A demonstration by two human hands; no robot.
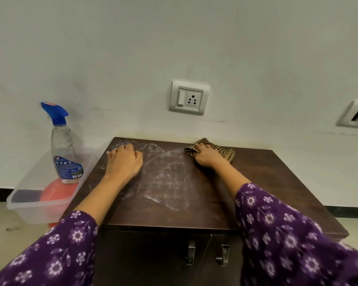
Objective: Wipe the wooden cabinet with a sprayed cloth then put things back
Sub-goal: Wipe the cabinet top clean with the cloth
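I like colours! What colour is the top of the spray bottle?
Blue: the spray bottle has a blue trigger top, seen in the head view.

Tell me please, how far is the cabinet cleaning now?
Done: the cabinet top carries a wet smeared patch across its middle, so spraying and some wiping have happened. In hand: the right hand presses the checked cloth at the back edge, while the left hand rests flat on the top. Left: the right side looks unwiped, and the spray bottle stands on a clear box beside the cabinet.

cabinet top point(256, 182) bare at right & front, cloth point(227, 152) at back edge, spray bottle point(64, 149) off left side
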